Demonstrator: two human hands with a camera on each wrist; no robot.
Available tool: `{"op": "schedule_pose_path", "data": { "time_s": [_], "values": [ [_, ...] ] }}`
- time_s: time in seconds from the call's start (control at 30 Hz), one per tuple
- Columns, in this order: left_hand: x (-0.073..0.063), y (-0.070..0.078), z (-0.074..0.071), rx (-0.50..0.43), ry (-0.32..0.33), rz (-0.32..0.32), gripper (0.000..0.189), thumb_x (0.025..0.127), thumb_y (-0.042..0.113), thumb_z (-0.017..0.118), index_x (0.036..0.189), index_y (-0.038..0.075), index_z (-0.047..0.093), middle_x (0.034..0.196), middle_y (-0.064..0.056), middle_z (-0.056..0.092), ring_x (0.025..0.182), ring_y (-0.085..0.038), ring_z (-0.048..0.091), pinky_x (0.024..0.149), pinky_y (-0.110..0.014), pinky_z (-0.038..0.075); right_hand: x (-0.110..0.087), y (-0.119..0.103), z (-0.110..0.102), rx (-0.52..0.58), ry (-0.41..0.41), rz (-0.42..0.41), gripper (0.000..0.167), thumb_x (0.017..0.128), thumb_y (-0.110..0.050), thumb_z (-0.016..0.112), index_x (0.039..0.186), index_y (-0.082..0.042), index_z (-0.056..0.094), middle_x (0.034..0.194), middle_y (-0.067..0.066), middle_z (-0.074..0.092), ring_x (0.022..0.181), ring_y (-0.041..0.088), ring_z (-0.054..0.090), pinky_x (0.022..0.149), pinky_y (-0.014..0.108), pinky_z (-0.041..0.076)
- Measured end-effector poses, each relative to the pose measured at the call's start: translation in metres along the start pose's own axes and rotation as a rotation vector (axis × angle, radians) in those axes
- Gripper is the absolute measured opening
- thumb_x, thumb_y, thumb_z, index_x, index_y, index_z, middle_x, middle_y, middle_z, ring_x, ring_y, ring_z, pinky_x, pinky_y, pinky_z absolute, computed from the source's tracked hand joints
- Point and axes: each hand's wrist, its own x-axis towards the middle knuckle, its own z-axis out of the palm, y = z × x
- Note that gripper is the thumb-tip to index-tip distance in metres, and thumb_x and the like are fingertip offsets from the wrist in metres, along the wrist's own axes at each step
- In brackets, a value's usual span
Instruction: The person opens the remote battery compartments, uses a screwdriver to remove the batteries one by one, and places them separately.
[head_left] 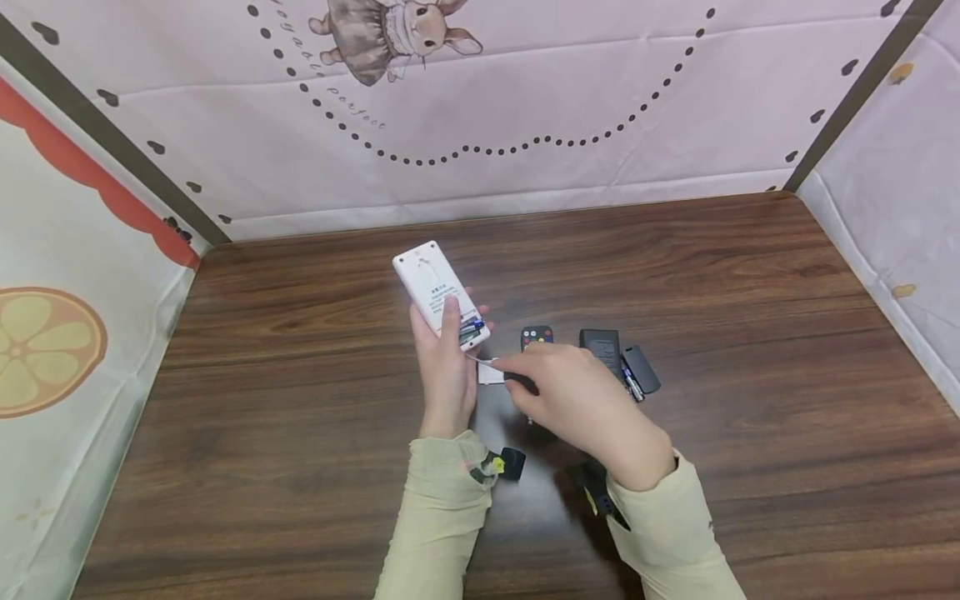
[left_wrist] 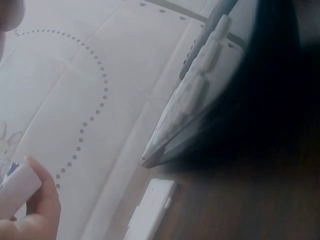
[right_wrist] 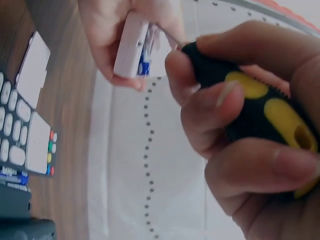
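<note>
A white remote control (head_left: pixel 429 282) lies back side up in my left hand (head_left: pixel 442 371), gripped with the thumb across its back. Its battery compartment is uncovered at the near end, with blue batteries (right_wrist: pixel 145 67) showing inside. My right hand (head_left: pixel 573 396) grips a screwdriver (right_wrist: pixel 247 86) by its black and yellow handle. The thin metal shaft (head_left: pixel 480 360) points left, and its tip is right at the compartment end of the white remote. On the table just below lies a white battery cover (right_wrist: pixel 34 70), partly behind the right fingers in the head view.
Beyond my right hand lies a dark remote (head_left: pixel 537 334) with coloured buttons, partly covered by the hand. Right of it are a black box-shaped thing (head_left: pixel 600 342), loose batteries (head_left: pixel 633 385) and a dark cover (head_left: pixel 641 369). Fabric walls (head_left: pixel 525 92) enclose the wooden table (head_left: pixel 300 400).
</note>
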Motion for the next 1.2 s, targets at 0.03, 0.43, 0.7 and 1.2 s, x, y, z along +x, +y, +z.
{"op": "schedule_pose_path", "data": {
  "time_s": [0.03,0.43,0.7,1.2],
  "values": [
    [0.000,-0.001,0.000,-0.015,0.015,0.000,0.048,0.089,0.030,0.053,0.130,0.022,0.029,0.119,-0.017,0.046,0.100,-0.036,0.052,0.075,-0.038,0.049,0.000,-0.002,0.001,-0.013,0.006,0.004,0.024,0.080,-0.015,0.062,0.103,-0.018,0.068,0.087,-0.005,0.063,0.073,0.008,0.058,0.061,0.028,0.047],
    [0.002,-0.003,0.000,-0.085,0.110,0.005,0.052,0.086,0.036,0.055,0.130,0.022,0.031,0.120,-0.022,0.043,0.090,-0.029,0.055,0.071,-0.037,0.050,0.000,-0.010,0.008,-0.092,0.050,0.031,0.026,0.080,-0.014,0.060,0.104,-0.020,0.067,0.085,-0.005,0.060,0.059,0.006,0.051,0.047,0.022,0.039],
    [0.002,-0.005,0.001,-0.108,0.066,0.022,0.048,0.089,0.041,0.047,0.130,0.023,0.032,0.119,-0.020,0.045,0.091,-0.030,0.055,0.070,-0.036,0.049,-0.001,-0.012,0.008,-0.069,0.055,0.040,0.026,0.080,-0.015,0.061,0.105,-0.020,0.067,0.088,-0.005,0.061,0.065,0.008,0.056,0.050,0.025,0.043],
    [0.001,-0.010,0.001,-0.032,0.152,0.063,0.051,0.086,0.042,0.051,0.130,0.025,0.031,0.117,-0.019,0.045,0.088,-0.028,0.054,0.070,-0.037,0.049,0.000,-0.025,0.011,-0.198,0.064,0.041,0.023,0.080,-0.013,0.057,0.099,-0.017,0.068,0.078,0.000,0.058,0.046,0.006,0.042,0.038,0.019,0.032]
  ]
}}
